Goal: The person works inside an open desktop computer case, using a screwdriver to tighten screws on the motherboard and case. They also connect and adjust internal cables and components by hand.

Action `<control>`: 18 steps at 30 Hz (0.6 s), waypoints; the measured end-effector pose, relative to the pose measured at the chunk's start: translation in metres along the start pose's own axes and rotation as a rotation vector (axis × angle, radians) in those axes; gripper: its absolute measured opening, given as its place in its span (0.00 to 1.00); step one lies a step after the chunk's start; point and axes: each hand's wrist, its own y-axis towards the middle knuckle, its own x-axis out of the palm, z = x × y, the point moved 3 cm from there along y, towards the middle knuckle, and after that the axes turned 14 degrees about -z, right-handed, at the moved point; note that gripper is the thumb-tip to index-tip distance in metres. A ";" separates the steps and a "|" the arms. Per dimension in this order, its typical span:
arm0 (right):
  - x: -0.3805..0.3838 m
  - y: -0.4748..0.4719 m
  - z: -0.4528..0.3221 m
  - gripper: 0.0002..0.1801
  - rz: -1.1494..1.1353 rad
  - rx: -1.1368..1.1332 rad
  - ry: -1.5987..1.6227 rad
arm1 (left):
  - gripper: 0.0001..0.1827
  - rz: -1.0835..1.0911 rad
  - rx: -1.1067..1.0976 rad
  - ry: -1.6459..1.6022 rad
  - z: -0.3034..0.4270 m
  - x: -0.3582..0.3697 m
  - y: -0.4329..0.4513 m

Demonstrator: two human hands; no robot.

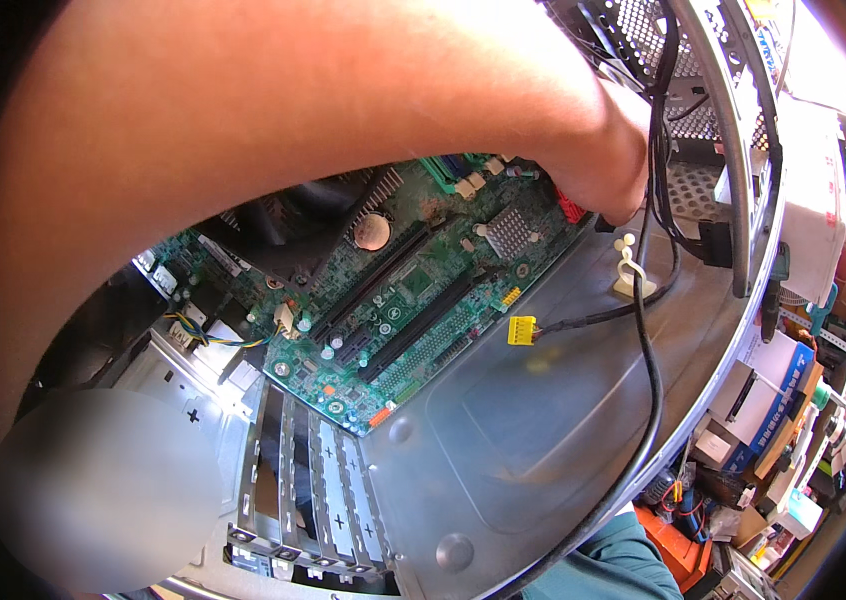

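My left arm reaches from the left across the top of an open desktop computer case. My left hand [618, 176] is at the right corner of the green motherboard [412, 289], beside the red connectors [570, 206]. Its fingers are mostly hidden, and any grip cannot be seen. A small black part [604, 223] shows just below it. A bundle of black cables [661, 165] passes beside the hand. One cable ends in a loose yellow plug [522, 331] over the metal case floor [460, 435], near yellow header pins [511, 297]. My right hand is out of view.
A white cable clip [629, 270] rises from the case floor. Slot covers [329, 487] line the lower side, and a black fan shroud [288, 225] stands on the board. Boxes [768, 390] and an orange case [674, 547] crowd the right. Teal cloth [610, 566] shows below.
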 end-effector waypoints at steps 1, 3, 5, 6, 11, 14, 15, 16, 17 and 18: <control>-0.001 0.001 0.000 0.03 0.000 0.000 0.001 | 0.14 0.002 -0.003 0.000 0.000 0.000 0.000; 0.000 0.001 0.000 0.03 0.003 0.002 0.000 | 0.14 0.002 -0.020 0.002 0.002 0.001 0.004; -0.001 0.001 0.000 0.03 -0.002 0.003 0.000 | 0.15 -0.001 -0.022 -0.005 0.002 0.000 0.004; -0.001 0.001 0.000 0.03 -0.001 0.003 -0.001 | 0.15 0.004 -0.003 -0.011 0.003 0.000 0.004; -0.002 0.002 0.000 0.03 -0.001 0.002 -0.001 | 0.14 -0.014 0.048 -0.033 0.001 -0.001 0.005; -0.002 0.002 0.000 0.03 -0.001 0.003 0.000 | 0.14 -0.053 0.147 -0.100 -0.004 -0.005 -0.001; -0.002 0.002 0.000 0.03 -0.004 0.003 0.001 | 0.14 -0.059 0.165 -0.104 -0.005 -0.005 -0.001; -0.002 0.002 -0.001 0.03 -0.004 0.003 0.002 | 0.14 -0.058 0.117 -0.050 -0.004 -0.004 0.002; -0.002 0.002 -0.001 0.03 -0.005 0.004 0.002 | 0.14 -0.054 0.090 -0.039 -0.004 -0.003 0.003; -0.002 0.002 -0.001 0.03 -0.007 0.005 0.000 | 0.14 -0.051 0.063 -0.028 -0.002 -0.002 0.003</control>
